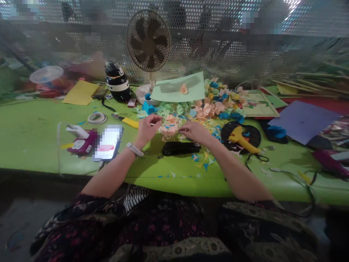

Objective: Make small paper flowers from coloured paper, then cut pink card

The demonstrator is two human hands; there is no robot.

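Note:
My left hand [147,127] and my right hand [194,130] rest on the green table [32,123], both closed in a pinch on either side of a pale pink paper flower [169,127]. The flower lies among a heap of coloured paper scraps and folded paper flowers [212,105]. A black stapler [181,148] lies just in front of my hands. A white band is on my left wrist.
A phone [107,142] and a white charger [77,131] lie at left, with a tape roll [97,117] and a yellow cutter [128,121]. A yellow glue gun [241,138] sits at right. A desk fan [148,47], black helmet [118,82] and paper sheets [301,120] stand behind.

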